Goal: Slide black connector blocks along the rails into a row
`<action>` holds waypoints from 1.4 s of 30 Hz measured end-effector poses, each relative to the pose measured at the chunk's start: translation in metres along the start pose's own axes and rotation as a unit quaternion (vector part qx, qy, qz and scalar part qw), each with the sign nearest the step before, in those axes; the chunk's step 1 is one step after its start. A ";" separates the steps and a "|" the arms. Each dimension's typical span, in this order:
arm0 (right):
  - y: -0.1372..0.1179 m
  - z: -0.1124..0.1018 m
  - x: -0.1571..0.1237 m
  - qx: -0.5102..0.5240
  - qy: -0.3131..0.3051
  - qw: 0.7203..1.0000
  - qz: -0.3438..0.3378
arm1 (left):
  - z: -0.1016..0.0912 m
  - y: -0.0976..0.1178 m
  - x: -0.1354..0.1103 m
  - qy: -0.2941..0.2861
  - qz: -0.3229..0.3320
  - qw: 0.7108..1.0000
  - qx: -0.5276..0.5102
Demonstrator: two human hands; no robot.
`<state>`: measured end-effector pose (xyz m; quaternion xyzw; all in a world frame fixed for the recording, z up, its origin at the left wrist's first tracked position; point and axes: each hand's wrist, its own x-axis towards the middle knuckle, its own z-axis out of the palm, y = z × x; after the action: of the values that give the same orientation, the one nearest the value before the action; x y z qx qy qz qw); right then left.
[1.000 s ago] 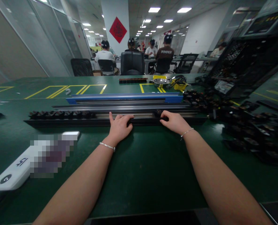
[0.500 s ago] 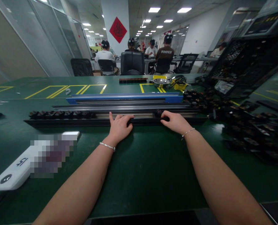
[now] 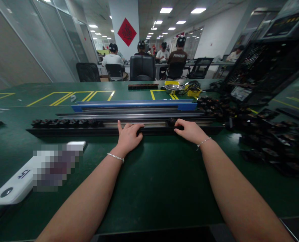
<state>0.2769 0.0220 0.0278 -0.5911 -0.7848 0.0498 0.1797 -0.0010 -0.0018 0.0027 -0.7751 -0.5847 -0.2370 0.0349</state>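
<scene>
My left hand (image 3: 130, 137) lies with its fingers spread on the near edge of a long black rail (image 3: 154, 131) that has a shiny metal strip along its channel. The fingers of my right hand (image 3: 189, 130) are curled into a pinch at a small black part (image 3: 171, 122) sitting in the same rail. Its far side shows past my fingertips; the rest is hidden by them. A row of similar black parts (image 3: 66, 123) fills the left end of the rail. Right behind lie a grey metal rail (image 3: 129, 116) and a blue-ended bar (image 3: 136, 105).
A heap of black parts (image 3: 272, 141) spreads over the right side of the green table (image 3: 149, 188). A white device (image 3: 18, 181) lies at the left front. Farther back are a metal bowl (image 3: 173, 88), black cables (image 3: 193, 86) and a dark strip (image 3: 143, 86). Several people sit beyond.
My right hand has shifted slightly to the right, and the small black part at its fingertips seems to have slid a little with it. My left hand has stayed in place.
</scene>
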 end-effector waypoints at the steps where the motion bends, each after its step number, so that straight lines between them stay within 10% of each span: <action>1: 0.000 0.000 0.000 0.000 0.000 1.000 -0.001 | 0.000 0.000 0.000 0.002 0.001 1.000 0.000; 42: 0.009 -0.010 -0.004 0.020 0.012 0.999 0.033 | 0.000 -0.001 0.000 0.004 0.006 1.000 0.003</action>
<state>0.2897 0.0193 0.0333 -0.6134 -0.7616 0.0645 0.1990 -0.0019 -0.0014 0.0022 -0.7775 -0.5806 -0.2382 0.0406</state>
